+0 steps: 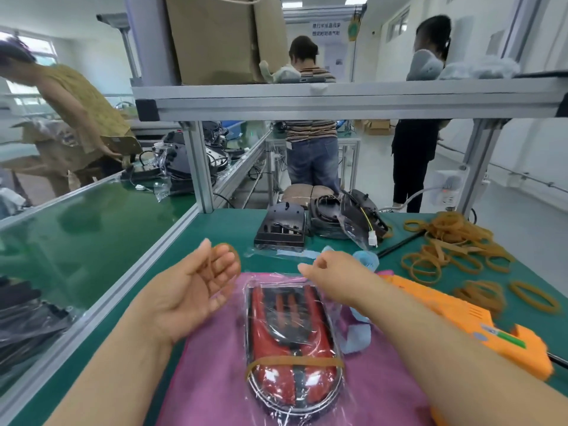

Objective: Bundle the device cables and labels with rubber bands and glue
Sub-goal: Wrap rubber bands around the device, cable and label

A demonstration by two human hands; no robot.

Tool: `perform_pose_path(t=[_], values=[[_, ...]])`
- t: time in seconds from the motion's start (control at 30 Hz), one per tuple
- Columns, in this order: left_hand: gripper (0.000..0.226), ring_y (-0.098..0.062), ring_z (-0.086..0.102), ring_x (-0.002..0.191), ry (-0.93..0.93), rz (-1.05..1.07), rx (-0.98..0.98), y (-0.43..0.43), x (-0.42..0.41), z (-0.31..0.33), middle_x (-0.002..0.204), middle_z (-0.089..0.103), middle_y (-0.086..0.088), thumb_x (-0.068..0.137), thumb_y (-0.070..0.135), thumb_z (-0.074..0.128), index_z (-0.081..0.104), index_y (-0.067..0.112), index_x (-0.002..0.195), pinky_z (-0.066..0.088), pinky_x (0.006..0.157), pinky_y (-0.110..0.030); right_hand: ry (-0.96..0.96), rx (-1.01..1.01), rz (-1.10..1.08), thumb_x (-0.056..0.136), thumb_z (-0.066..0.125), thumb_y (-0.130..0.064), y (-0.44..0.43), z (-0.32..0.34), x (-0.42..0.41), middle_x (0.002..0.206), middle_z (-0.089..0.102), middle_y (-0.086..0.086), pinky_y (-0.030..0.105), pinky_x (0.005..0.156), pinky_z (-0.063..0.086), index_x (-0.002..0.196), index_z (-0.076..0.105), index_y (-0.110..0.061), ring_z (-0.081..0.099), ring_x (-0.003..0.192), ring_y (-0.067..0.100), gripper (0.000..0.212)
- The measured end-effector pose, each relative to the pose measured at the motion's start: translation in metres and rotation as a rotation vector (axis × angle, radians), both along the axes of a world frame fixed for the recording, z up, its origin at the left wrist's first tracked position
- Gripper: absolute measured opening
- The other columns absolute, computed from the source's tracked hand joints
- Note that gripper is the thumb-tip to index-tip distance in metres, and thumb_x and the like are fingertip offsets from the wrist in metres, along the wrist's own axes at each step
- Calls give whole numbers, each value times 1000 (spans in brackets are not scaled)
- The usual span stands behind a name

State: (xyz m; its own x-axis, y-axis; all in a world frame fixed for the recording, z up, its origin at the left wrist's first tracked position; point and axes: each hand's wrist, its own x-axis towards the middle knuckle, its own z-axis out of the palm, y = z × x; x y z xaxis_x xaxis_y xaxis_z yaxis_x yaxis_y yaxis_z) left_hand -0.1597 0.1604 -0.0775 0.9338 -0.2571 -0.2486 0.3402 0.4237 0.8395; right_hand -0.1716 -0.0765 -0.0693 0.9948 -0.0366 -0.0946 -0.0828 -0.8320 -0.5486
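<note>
A red and black device sealed in a clear plastic bag lies on a pink cloth. One rubber band is wrapped across its near end. My left hand hovers left of the bag, palm turned inward and fingers relaxed, with a tan rubber band looped over its fingertips. My right hand hangs over the bag's far right corner with fingers loosely curled; I see nothing between them. An orange glue gun lies on the right under my right forearm.
Loose rubber bands are heaped at the right on the green table. Black device parts and bagged cables stand at the far edge, with a blue label strip nearby. An aluminium frame post rises at far left. People stand beyond.
</note>
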Motion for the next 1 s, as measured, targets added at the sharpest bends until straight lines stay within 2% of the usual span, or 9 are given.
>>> perform_pose_path(t=[0.13,0.23,0.3,0.5,0.6,0.7,0.8,0.87,1.0], values=[[32,-15,74,88,34,-23,-165,16,5,-10,109,75,-3,86,32,52,70,13,105,52,81,-36,193,14,-21,92,46,-65,3,-14,3,67,45,1,28,53,33,70,44,-16,43,60,18,53],[37,-16,74,94,15,-49,-182,19,7,-16,122,71,-6,86,12,47,65,11,118,59,78,-36,302,335,-114,85,63,-61,-1,-22,3,89,72,9,37,78,56,97,65,-7,68,82,27,55],[45,-15,74,91,-18,-48,-173,19,8,-18,123,70,-6,83,0,44,63,12,122,61,72,-35,365,512,-152,84,71,-47,-3,-24,1,101,74,15,44,90,56,108,67,-4,69,92,31,50],[37,-7,71,64,-40,40,-108,19,12,-22,114,74,-2,85,-2,52,66,12,116,56,49,-18,365,784,-61,85,72,-24,-17,3,-11,80,66,4,30,70,47,89,70,-14,57,71,18,11],[32,0,51,41,-63,85,-12,15,13,-19,92,77,-1,80,9,62,67,11,111,41,33,-10,242,765,78,85,72,-22,-24,36,-24,75,68,2,29,66,50,65,69,-19,59,67,15,21],[35,0,41,36,-134,42,145,9,13,-12,67,68,3,76,32,66,67,11,104,33,29,-9,73,768,141,83,74,-20,-26,59,-35,83,70,7,35,74,52,78,68,-14,64,76,17,11],[52,-5,61,55,-257,-166,191,9,7,-3,73,68,3,71,63,66,75,16,89,54,49,-18,-77,665,151,75,81,-29,-25,65,-45,95,75,13,42,84,57,87,74,-12,70,88,25,22],[77,-18,71,97,-363,-319,245,12,3,3,110,72,-8,70,71,67,71,10,116,60,81,-40,-148,596,149,67,77,-39,-21,63,-52,96,75,12,50,93,54,92,76,-18,71,93,27,33],[84,-24,41,142,-501,-491,332,12,-8,19,149,50,-9,79,68,63,50,16,143,30,113,-65,-258,554,129,70,74,-40,-19,53,-57,88,74,8,50,91,55,88,75,-25,70,82,22,24]])
